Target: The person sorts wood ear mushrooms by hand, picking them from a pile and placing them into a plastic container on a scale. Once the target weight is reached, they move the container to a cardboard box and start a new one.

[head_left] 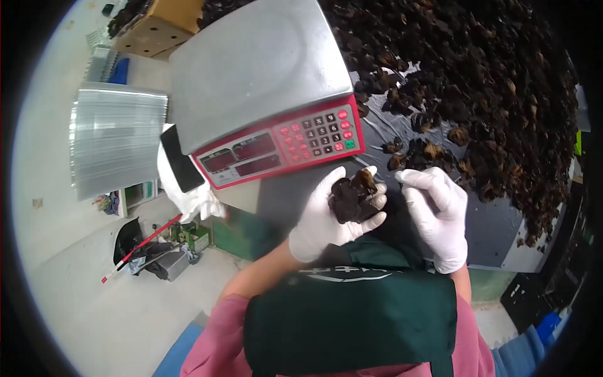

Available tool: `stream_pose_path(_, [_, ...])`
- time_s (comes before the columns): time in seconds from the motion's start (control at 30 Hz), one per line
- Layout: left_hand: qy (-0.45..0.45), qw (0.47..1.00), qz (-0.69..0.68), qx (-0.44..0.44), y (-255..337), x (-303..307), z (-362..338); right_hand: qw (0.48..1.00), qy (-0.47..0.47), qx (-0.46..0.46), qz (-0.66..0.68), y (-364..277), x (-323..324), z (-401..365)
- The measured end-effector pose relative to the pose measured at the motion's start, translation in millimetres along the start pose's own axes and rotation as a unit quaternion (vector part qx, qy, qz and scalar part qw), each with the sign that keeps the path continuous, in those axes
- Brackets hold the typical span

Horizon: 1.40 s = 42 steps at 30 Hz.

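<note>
A clump of dark brown, wet-looking pieces (353, 198) rests in the upturned palm of my left hand (326, 217), which wears a white glove, its fingers curled around the clump. My right hand (438, 213), also gloved in white, is just to the right with thumb and index finger pinched together; whatever may be between the tips is too small to make out. Beyond both hands, a large heap of the same dark pieces (465, 81) covers the table (377, 119) at the upper right.
A red scale (276, 147) with a metal plate (257, 69) stands at the upper left of my hands. Beside it lie a black phone (181, 158) on white cloth (200, 204) and stacked clear trays (116, 141). A cardboard box (154, 31) is behind.
</note>
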<state>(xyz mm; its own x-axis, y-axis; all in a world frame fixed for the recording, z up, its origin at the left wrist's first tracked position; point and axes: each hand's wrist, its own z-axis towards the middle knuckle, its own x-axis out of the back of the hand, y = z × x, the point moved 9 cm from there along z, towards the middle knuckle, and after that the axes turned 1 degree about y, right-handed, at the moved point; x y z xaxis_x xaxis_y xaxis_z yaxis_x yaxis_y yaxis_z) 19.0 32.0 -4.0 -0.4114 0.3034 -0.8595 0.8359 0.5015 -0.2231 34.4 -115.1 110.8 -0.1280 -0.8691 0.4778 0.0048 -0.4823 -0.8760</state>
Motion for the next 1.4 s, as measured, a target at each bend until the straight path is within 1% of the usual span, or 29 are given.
stream_pose_path(0.03, [0.007,0.999,-0.036,0.02,-2.9,-1.8,-3.8,0.999,0.019,-0.035,0.0,5.9,7.2,-0.2])
stream_pose_path(0.07, [0.011,0.999,-0.035,0.012,0.4,-5.8,-8.3,0.999,0.025,-0.033,-0.006,8.1,11.1,0.2])
stream_pose_path(0.1, [-0.001,1.0,-0.03,-0.008,6.5,-21.6,-13.2,0.999,0.033,-0.038,-0.001,11.8,13.6,-0.6])
stream_pose_path(0.17, [0.025,0.994,0.041,-0.095,35.0,-51.7,-30.2,0.999,0.031,-0.026,-0.007,13.0,15.9,-4.1])
stream_pose_path(0.2, [-0.019,0.995,0.005,-0.098,47.8,-66.8,-33.7,0.999,0.03,-0.029,-0.007,14.9,16.3,-7.1])
stream_pose_path(0.23, [-0.015,0.992,-0.001,-0.126,61.6,-79.0,-44.8,0.999,0.026,-0.025,-0.004,15.4,14.9,-8.2])
stream_pose_path(0.3, [-0.057,0.98,0.026,-0.19,89.1,-93.8,-64.6,1.0,0.017,0.0,0.007,13.5,6.7,-1.6])
stream_pose_path(0.37, [-0.088,0.971,0.008,-0.223,108.4,-93.3,-87.8,0.998,0.018,0.068,0.003,-14.2,-2.5,22.0])
stream_pose_path(0.4, [-0.105,0.965,0.016,-0.241,114.1,-91.4,-96.5,0.997,-0.001,0.072,0.015,-25.9,-8.3,39.4])
stream_pose_path(0.43, [-0.107,0.961,0.012,-0.256,118.1,-85.9,-106.8,0.989,0.003,0.146,-0.011,-59.7,-16.5,60.7])
stream_pose_path(0.5, [-0.104,0.955,-0.001,-0.279,117.2,-68.2,-121.8,0.96,-0.046,0.265,-0.078,-115.1,-50.3,100.2])
stream_pose_path(0.57, [-0.115,0.953,-0.035,-0.278,114.2,-43.2,-134.1,0.909,-0.088,0.401,-0.078,-182.8,-102.1,127.5])
stream_pose_path(0.6, [-0.109,0.952,-0.045,-0.283,111.5,-30.3,-138.5,0.864,-0.1,0.483,-0.1,-209.7,-132.3,139.1])
stream_pose_path(0.63, [-0.104,0.952,-0.065,-0.282,107.5,-19.9,-143.9,0.843,-0.127,0.51,-0.115,-233.2,-163.9,153.0])
stream_pose_path(0.67, [-0.102,0.952,-0.082,-0.278,103.6,-8.2,-147.1,0.807,-0.103,0.578,-0.065,-271.3,-185.1,154.4])
stream_pose_path(0.73, [-0.101,0.95,-0.108,-0.274,101.2,13.7,-153.1,0.76,-0.086,0.629,-0.141,-314.4,-262.9,180.4])
stream_pose_path(0.77, [-0.1,0.949,-0.117,-0.274,99.9,23.5,-155.4,0.735,-0.044,0.667,-0.114,-336.5,-287.7,184.1])
stream_pose_path(0.83, [-0.076,0.95,-0.127,-0.277,98.4,38.5,-161.1,0.704,-0.028,0.694,-0.15,-374.7,-339.6,193.8])
stream_pose_path(0.87, [-0.052,0.95,-0.126,-0.28,97.6,43.6,-166.8,0.686,-0.047,0.695,-0.211,-380.4,-373.6,204.2])
stream_pose_path(0.93, [-0.002,0.953,-0.103,-0.284,98.7,51.8,-175.6,0.673,-0.11,0.683,-0.263,-381.1,-405.1,215.8])
stream_pose_path(0.97, [-0.022,0.955,-0.108,-0.277,100.8,54.4,-177.0,0.663,-0.141,0.677,-0.288,-383.4,-417.5,220.2])
stream_pose_path(1.0, [-0.045,0.955,-0.114,-0.272,103.6,57.9,-177.6,0.639,-0.194,0.707,-0.232,-389.1,-409.2,218.4])
stream_pose_path(1.03, [-0.067,0.953,-0.12,-0.269,105.6,60.9,-178.1,0.648,-0.23,0.704,-0.177,-395.2,-400.7,216.5])
stream_pose_path(1.1, [-0.099,0.95,-0.129,-0.267,112.0,66.2,-179.2,0.66,-0.28,0.681,-0.149,-402.5,-395.1,214.9])
stream_pose_path(1.17, [-0.127,0.949,-0.143,-0.251,116.4,67.9,-175.7,0.653,-0.286,0.683,-0.159,-410.8,-399.7,222.9])
stream_pose_path(1.23, [-0.108,0.953,-0.132,-0.252,119.9,64.8,-178.9,0.655,-0.289,0.674,-0.182,-422.4,-396.6,226.1])
stream_pose_path(1.27, [-0.097,0.954,-0.126,-0.252,119.9,62.5,-181.9,0.646,-0.271,0.684,-0.204,-423.6,-392.0,225.3])
stream_pose_path(1.37, [-0.091,0.952,-0.122,-0.264,117.4,57.4,-190.1,0.683,-0.166,0.67,-0.24,-419.5,-338.2,216.0])
stream_pose_path(1.4, [-0.159,0.942,-0.134,-0.263,117.6,54.6,-187.4,0.69,-0.149,0.669,-0.231,-404.3,-315.4,212.5])
